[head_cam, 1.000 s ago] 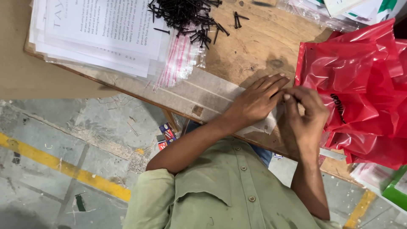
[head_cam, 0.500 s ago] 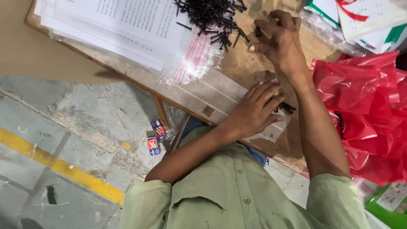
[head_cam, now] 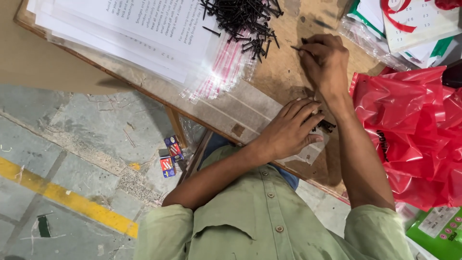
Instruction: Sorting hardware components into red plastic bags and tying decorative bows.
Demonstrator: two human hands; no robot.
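Right grip: our right hand [head_cam: 325,60] pinches one black screw [head_cam: 295,47] beside the screw pile [head_cam: 243,19].
Left grip: our left hand [head_cam: 288,132] presses flat, fingers spread, on a small clear bag [head_cam: 313,149].
Progress: a few screws [head_cam: 326,126] bagged; most of the pile remains on the desk [head_cam: 284,77].

We see even, soft daylight and a sharp picture; faint shadows pool under the right hand [head_cam: 323,60] on the table [head_cam: 284,72], and the red bag [head_cam: 409,130] shows mild glare.
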